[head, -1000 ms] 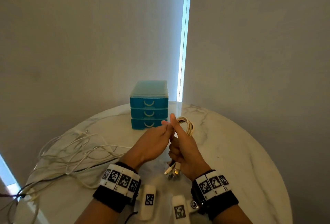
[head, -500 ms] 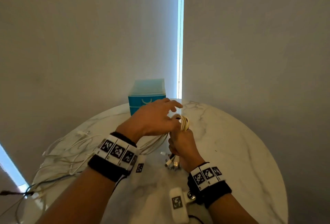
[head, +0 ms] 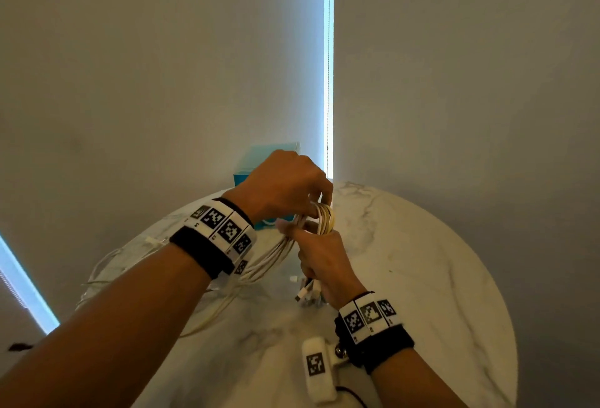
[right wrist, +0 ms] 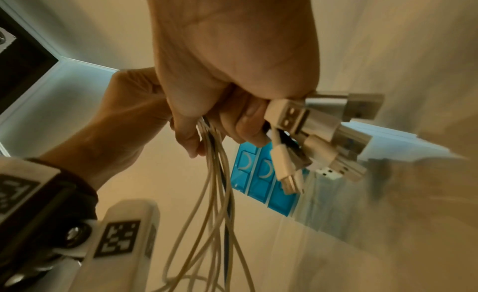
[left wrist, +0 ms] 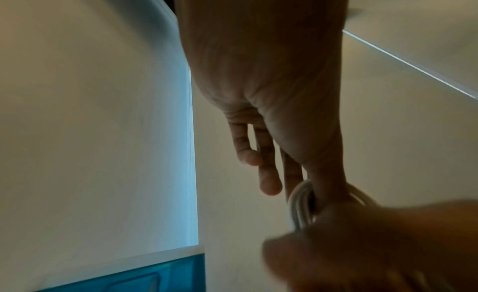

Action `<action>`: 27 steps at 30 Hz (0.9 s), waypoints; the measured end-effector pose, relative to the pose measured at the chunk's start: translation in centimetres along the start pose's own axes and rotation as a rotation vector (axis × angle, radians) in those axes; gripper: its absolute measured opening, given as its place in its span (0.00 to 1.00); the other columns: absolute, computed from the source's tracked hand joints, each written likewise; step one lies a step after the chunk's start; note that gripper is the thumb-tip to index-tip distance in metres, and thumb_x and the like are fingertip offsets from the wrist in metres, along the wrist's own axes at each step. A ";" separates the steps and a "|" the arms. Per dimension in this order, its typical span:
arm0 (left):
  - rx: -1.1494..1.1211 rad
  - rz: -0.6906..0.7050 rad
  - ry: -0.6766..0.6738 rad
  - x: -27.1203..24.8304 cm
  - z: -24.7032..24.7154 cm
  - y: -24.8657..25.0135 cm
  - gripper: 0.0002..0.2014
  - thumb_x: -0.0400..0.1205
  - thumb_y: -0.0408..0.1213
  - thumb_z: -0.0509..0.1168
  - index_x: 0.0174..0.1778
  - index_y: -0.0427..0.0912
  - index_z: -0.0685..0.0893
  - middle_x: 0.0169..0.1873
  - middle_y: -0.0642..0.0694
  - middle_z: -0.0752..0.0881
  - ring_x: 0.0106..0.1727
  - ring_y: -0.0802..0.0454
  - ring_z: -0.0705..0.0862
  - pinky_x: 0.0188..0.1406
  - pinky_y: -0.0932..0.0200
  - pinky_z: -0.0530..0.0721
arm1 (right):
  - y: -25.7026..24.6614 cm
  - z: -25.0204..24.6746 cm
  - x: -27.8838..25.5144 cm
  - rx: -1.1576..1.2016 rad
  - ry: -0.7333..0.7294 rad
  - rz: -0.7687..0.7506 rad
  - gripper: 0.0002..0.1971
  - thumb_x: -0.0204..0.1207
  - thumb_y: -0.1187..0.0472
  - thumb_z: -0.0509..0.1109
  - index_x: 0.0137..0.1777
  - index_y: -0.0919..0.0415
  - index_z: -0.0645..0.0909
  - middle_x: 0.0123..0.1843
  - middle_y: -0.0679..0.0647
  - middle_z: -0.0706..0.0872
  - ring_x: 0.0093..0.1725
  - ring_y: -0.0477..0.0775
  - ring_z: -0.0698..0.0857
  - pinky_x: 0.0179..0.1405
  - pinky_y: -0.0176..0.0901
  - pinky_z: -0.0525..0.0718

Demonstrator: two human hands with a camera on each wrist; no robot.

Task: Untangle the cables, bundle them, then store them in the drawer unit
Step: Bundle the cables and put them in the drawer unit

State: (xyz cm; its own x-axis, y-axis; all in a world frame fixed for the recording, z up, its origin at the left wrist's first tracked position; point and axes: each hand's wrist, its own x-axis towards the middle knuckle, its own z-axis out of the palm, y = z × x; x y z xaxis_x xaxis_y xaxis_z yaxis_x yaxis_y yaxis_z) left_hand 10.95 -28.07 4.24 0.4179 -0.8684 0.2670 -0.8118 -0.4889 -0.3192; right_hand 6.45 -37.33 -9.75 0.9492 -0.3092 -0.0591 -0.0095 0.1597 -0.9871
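Left hand (head: pixel 285 186) has risen over cables (head: pixel 325 220) (right hand (head: pixel 324 264) gripping).

Plain pale walls (head: pixel 146 82) meet behind a round white marble desk (head: pixel 422 261); a bright light strip (head: pixel 328 66) runs vertically.

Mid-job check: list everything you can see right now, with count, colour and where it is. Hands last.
cable bundle: one coil of several cables, cream-white with one dark strand, held upright above the table between both hands
plugs: several, white and silver, sticking out below the right fist
loose cables: count unclear, white, trailing across the table's left side
drawer unit: one, teal, at the table's far edge, mostly hidden behind the left hand
table: one, round, white marble
left hand: pinches the coil's top
right hand: grips the bundle near the plugs
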 end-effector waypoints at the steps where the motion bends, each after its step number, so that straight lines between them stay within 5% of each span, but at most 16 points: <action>1: 0.023 0.017 -0.012 0.2 -0.2 0.2 0.13 0.83 0.54 0.77 0.62 0.58 0.92 0.54 0.57 0.94 0.55 0.55 0.91 0.63 0.48 0.89 | 0.1 0.2 -0.2 -0.016 -0.024 0.013 0.24 0.72 0.42 0.86 0.53 0.61 0.88 0.23 0.48 0.72 0.19 0.46 0.65 0.20 0.40 0.67; 6: 0.030 0.046 -0.041 1.0 0.0 1.4 0.11 0.83 0.47 0.78 0.60 0.54 0.93 0.54 0.54 0.93 0.56 0.53 0.91 0.63 0.48 0.88 | 0.5 0.8 -0.3 -0.096 -0.033 0.014 0.22 0.74 0.40 0.84 0.48 0.61 0.90 0.21 0.47 0.76 0.19 0.45 0.70 0.23 0.40 0.71; 12: -0.064 0.023 -0.030 0.5 0.0 1.5 0.10 0.83 0.43 0.79 0.59 0.49 0.94 0.56 0.52 0.93 0.57 0.55 0.91 0.67 0.51 0.87 | 1.2 1.6 -0.6 -0.034 -0.036 -0.005 0.17 0.86 0.53 0.69 0.36 0.59 0.84 0.28 0.50 0.84 0.27 0.48 0.76 0.28 0.39 0.75; 17: -0.081 0.027 -0.010 -0.3 -0.2 1.4 0.09 0.82 0.41 0.80 0.57 0.47 0.94 0.55 0.51 0.93 0.57 0.53 0.91 0.66 0.51 0.87 | 1.3 1.2 -1.0 -0.114 -0.182 -0.049 0.20 0.88 0.56 0.68 0.32 0.58 0.82 0.47 0.57 0.96 0.35 0.47 0.87 0.41 0.40 0.85; 22: -0.114 0.036 0.042 -0.6 -0.7 1.3 0.09 0.82 0.39 0.80 0.57 0.46 0.94 0.54 0.50 0.93 0.55 0.53 0.91 0.64 0.51 0.88 | 1.4 1.7 -1.6 0.050 -0.224 -0.078 0.24 0.92 0.44 0.64 0.36 0.59 0.78 0.48 0.60 0.97 0.46 0.53 0.94 0.51 0.43 0.90; 27: -0.194 0.034 0.101 -1.0 0.4 2.2 0.08 0.82 0.35 0.79 0.56 0.48 0.94 0.53 0.52 0.91 0.52 0.52 0.90 0.62 0.49 0.89 | 1.5 1.8 -1.7 0.429 -0.204 0.002 0.20 0.94 0.53 0.63 0.48 0.66 0.86 0.40 0.63 0.94 0.42 0.58 0.95 0.60 0.58 0.91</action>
State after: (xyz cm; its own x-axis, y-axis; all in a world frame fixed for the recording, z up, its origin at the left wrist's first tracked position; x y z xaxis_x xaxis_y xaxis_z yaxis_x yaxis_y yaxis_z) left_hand 8.92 -28.28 2.88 0.3535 -0.8666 0.3522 -0.8921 -0.4256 -0.1517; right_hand 5.38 -34.83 -10.85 0.9921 -0.1250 0.0113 0.0784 0.5465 -0.8338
